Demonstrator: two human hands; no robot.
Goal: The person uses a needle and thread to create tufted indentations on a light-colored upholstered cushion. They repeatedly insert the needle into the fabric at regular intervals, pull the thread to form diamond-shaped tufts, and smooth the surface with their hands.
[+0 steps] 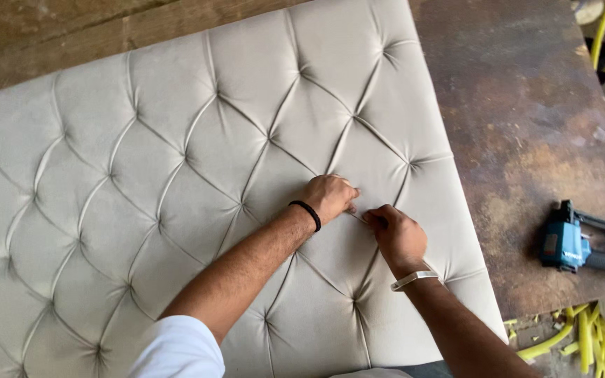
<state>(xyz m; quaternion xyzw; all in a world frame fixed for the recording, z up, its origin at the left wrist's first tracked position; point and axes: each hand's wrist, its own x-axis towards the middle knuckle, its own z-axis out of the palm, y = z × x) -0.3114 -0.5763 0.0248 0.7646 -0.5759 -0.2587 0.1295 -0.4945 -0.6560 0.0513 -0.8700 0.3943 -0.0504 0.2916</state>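
Both hands are pinching down on the same spot, so the grip is closed on fabric. The left hand (329, 197) has its fingertips pressed together at a pleat (356, 214) of the tufted panel (176, 175), and the right hand (398, 234) meets it from the other side, fingers curled tight around the same fold. The two hands are pretty much touching each other at the fingertips. I can't tell if there's anything small held between them, it's too tiny to make out.

That pleat sits on a diagonal crease in the lower right part of the panel, between two of the tuft dimples. The panel itself is a big pale grey-beige velvety thing with deep diamond tufting, lying flat and covering most of the worktop (526, 126).

The left wrist has a black band (307, 213) and the right one a silver bangle (413, 279). A white sleeve (176, 348) shows at the bottom edge.

Off to the right, well apart from the hands, a blue pneumatic stapler (574, 245) lies on the bare rusty-brown worktop. A yellow hose (582, 336) is coiled below the worktop's edge at bottom right.
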